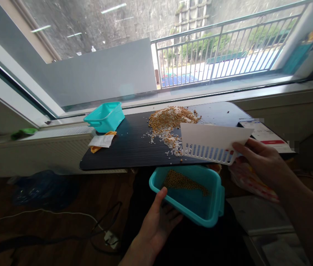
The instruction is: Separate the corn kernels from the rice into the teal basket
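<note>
My left hand (156, 221) grips the near left corner of a teal plastic tub (200, 210), held below the table's front edge and tilted; brown beans (182, 181) lie inside it. In my right hand (258, 160) is a white slotted scoop (212, 144), gripped at its right end and resting on the black table (126, 146) near the front edge. A heap of brown beans mixed with white rice (170, 120) spreads across the table behind and left of the scoop, with stray grains trailing up to its edge.
A second teal tub (105, 116) stands at the table's back left. A white packet over something orange (101, 141) lies near it. Papers (264, 135) rest at the table's right end. Cables (62, 221) cross the wooden floor. A window with a railing is behind.
</note>
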The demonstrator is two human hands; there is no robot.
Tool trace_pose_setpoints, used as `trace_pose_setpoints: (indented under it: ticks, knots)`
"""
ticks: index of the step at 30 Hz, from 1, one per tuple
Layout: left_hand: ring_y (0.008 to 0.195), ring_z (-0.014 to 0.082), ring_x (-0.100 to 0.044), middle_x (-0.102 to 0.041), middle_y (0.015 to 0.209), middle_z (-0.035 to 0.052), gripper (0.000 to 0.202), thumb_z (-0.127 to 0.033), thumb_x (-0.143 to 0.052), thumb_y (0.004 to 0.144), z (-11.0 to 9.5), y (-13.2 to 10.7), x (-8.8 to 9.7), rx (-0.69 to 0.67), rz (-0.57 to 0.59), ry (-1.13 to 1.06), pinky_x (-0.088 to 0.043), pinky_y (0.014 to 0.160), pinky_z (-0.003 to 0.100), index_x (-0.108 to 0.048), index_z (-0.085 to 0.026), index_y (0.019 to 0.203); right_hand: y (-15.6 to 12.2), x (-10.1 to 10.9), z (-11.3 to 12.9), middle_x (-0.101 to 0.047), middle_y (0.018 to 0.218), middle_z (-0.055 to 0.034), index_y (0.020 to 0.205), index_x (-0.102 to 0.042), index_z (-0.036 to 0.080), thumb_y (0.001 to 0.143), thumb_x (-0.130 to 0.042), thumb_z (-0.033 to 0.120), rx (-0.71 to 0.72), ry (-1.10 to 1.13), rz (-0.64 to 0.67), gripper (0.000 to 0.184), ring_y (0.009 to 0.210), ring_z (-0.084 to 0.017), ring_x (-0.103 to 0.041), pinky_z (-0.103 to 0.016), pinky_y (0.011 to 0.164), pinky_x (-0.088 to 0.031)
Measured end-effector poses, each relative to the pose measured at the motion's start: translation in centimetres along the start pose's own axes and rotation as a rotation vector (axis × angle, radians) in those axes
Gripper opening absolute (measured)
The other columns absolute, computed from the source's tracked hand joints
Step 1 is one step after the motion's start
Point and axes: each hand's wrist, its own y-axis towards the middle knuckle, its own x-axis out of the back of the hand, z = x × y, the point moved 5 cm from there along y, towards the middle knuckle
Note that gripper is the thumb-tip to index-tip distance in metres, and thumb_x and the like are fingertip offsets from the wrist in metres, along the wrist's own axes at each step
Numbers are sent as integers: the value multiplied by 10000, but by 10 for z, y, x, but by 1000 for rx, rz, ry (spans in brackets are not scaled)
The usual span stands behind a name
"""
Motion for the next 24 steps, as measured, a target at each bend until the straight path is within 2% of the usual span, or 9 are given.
trace_pose_setpoints:
  ticks: [8, 12, 16, 19, 24]
  knots:
    - [1055, 278, -643, -623, 1231, 171, 627, -509, -600, 818, 0, 0, -1, 6, -6, -4, -455, 978, 409, -485, -149, 1319, -3, -4, -2, -656, 625, 0, 723, -683, 218, 456, -836, 540, -22, 6, 55, 446, 518, -130, -528, -240, 441, -460]
    - [1056, 278, -641, -625, 1222, 177, 634, -524, -589, 820, -1, 0, 1, 5, -4, 2, -448, 986, 407, -496, -132, 1309, -3, -15, -5, -644, 638, 3, 773, -664, 222, 572, -790, 532, 18, 4, 84, 390, 516, -130, -520, -234, 426, -436]
    - [1065, 280, -639, -635, 1199, 182, 610, -513, -587, 825, -5, -3, 4, -17, -19, 1, -436, 1000, 420, -507, -134, 1296, 0, -34, -10, -594, 602, 17, 690, -626, 205, 690, -713, 521, 118, -43, 136, 327, 535, -121, -511, -225, 462, -427]
    - [1080, 285, -633, -634, 1200, 185, 610, -506, -603, 817, -8, -6, 5, -55, -22, -8, -441, 997, 420, -511, -138, 1294, 3, -40, -12, -586, 611, 23, 664, -612, 196, 715, -702, 495, 178, -74, 145, 317, 555, -113, -510, -229, 528, -448]
    - [1073, 287, -633, -620, 1228, 188, 628, -521, -585, 822, -8, -6, 9, -62, -40, -4, -445, 994, 414, -505, -122, 1300, 1, -38, -8, -584, 579, 17, 672, -623, 207, 698, -711, 501, 161, -127, 210, 308, 547, -136, -526, -242, 492, -450]
